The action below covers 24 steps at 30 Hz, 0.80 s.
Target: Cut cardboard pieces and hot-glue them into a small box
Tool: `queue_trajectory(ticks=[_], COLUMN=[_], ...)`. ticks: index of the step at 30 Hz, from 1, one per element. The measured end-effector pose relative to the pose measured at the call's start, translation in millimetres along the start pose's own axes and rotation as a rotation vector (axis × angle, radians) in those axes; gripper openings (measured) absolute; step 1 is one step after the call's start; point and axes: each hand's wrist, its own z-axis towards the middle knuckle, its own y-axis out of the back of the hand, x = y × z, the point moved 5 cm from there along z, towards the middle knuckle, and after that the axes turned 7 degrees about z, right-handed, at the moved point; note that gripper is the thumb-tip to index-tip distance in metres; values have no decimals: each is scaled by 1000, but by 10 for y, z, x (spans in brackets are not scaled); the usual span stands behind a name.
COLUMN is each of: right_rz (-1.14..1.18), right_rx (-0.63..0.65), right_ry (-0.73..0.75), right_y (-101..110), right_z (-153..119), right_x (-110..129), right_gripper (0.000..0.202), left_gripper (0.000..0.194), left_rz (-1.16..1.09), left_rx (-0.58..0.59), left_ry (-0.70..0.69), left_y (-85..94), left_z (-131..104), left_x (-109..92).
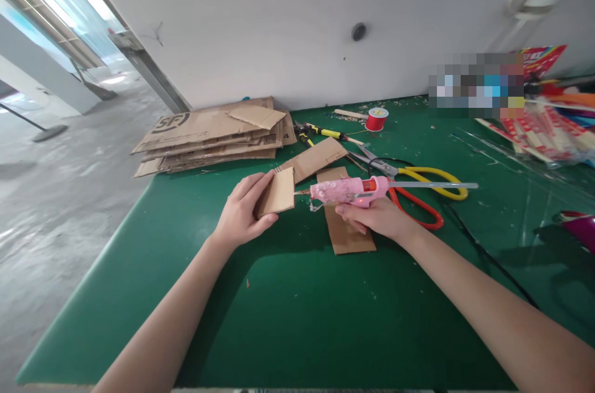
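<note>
Pink plastic glue gun (346, 191), grasped by the fingers of the right hand (377, 217), has its long axis running left to right above the green counter (288, 318), with the nozzle (303, 193) at the left end and a translucent glue stick (432, 185) projecting right. Fingers of the left hand (242, 208) grip a small cardboard piece (279, 189) from its left side. The nozzle stands at that piece's right edge; contact cannot be confirmed. A loose cardboard strip (348, 239) lies beneath the glue gun, nearer the right hand.
</note>
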Motion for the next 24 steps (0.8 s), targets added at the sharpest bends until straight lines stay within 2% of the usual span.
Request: queue_trajectory(ticks=[8,16,24], right_rz=[6,7,-71], right_rx=[-33,-76,18], right_ry=[35,-14,-12], right_y=[8,24,-22], right_z=[24,18,-37], right_x=[28,-14,143], right_gripper=[32,33,31], left_gripper=[76,77,75], left_rz=[9,14,-12], left_rx=[-8,-9,-25], left_ry=[20,15,-4], left_y=[-4,-8,-10], left_z=[-1,-1,-10], left_x=[15,15,19])
